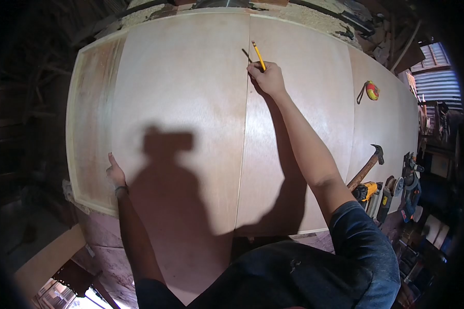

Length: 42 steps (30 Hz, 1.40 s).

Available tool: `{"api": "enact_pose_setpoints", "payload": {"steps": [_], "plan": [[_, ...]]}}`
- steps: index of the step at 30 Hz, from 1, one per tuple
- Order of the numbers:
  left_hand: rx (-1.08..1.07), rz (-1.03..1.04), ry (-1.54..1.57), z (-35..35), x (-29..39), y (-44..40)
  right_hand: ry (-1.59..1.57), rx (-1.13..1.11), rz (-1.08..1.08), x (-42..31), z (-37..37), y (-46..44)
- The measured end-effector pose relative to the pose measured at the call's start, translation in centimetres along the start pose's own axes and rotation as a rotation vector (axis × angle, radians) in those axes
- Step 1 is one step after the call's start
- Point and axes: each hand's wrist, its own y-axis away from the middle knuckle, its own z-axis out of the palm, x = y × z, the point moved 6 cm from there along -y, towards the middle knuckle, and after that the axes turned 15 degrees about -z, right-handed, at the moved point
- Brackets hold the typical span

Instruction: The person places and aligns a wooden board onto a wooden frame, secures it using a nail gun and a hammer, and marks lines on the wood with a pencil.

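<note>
My right hand [267, 78] is closed around a yellow pencil [258, 55] near the far end of a seam between two pale plywood sheets. The pencil's upper end points away from me, and its tip is hidden by the fingers. A dark streak beside it looks like its shadow. My left hand [116, 174] is at the left edge of the nearer-reaching plywood sheet [183, 77], one digit pointing up and the others bent at the edge. That sheet overlaps a stained, framed panel [94, 113] on the left. To the right of the seam lies the other plywood sheet [304, 67].
A red and yellow tape measure [372, 91] lies at the right. Nearer are a claw hammer [367, 166], a yellow and black power tool [366, 191], an angle grinder [397, 186] and a blue drill [411, 191]. Sawdust [304, 16] covers the surface beyond the far edge.
</note>
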Motion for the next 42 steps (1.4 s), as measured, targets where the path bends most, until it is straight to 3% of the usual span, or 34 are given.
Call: {"api": "enact_pose_setpoints", "payload": {"steps": [3, 4, 7, 10, 13, 15, 16, 19, 22, 24, 28, 31, 33, 36, 40, 42], "plan": [[0.017, -0.014, -0.017, 0.5, -0.5, -0.7, 0.387, 0.072, -0.220, -0.8, 0.4, -0.7], [0.031, -0.020, -0.025, 0.4, -0.6, -0.9, 0.418, 0.022, -0.172, -0.5, 0.8, -0.9], [0.054, 0.013, -0.023, 0.1, -0.3, -0.7, 0.418, 0.090, -0.129, 0.2, 0.5, -1.2], [0.044, 0.020, 0.060, 0.0, 0.0, 0.2, 0.026, 0.182, -0.141, 1.1, -0.3, -1.5], [0.209, 0.161, 0.020, -1.2, 0.5, 1.9, 0.103, 0.234, -0.158, -2.3, -0.7, 0.1], [0.243, 0.178, -0.012, -1.7, 0.9, 3.0, 0.202, 0.230, -0.285, -2.5, 0.6, 0.3], [0.263, 0.186, -0.029, -2.1, 1.1, 3.5, 0.464, 0.186, -0.274, -2.4, 1.2, 0.6], [0.294, 0.199, -0.043, -2.2, 1.4, 3.9, 0.637, 0.182, -0.338, -3.2, 2.5, 1.7], [0.157, 0.183, 0.190, -1.7, 1.6, 5.2, 0.722, 0.216, -0.441, -4.1, 2.5, 1.8], [0.175, 0.194, 0.139, -1.2, 1.0, 3.9, 0.731, 0.220, -0.472, -3.6, 2.7, 1.4], [0.216, 0.197, 0.014, -1.8, 1.2, 4.1, 0.795, 0.083, -0.349, -3.7, 2.9, 0.8], [0.128, 0.180, 0.078, -2.1, 1.9, 5.5, 0.855, 0.031, -0.285, -3.8, 3.0, 0.3], [0.117, 0.263, -0.058, -0.2, 0.2, 1.7, 0.863, -0.015, -0.225, -3.3, 3.3, -0.3], [0.217, 0.282, -0.138, -0.3, -0.2, 2.2, 0.802, -0.035, -0.246, -3.0, 3.2, -3.0], [0.064, 0.169, -0.066, -1.6, 1.2, 3.7, 0.899, 0.103, -0.374, -2.2, 2.5, -9.9], [0.145, 0.135, -0.121, -1.5, 0.8, 3.2, 0.942, 0.100, -0.409, -1.9, 2.8, -12.2]]}}
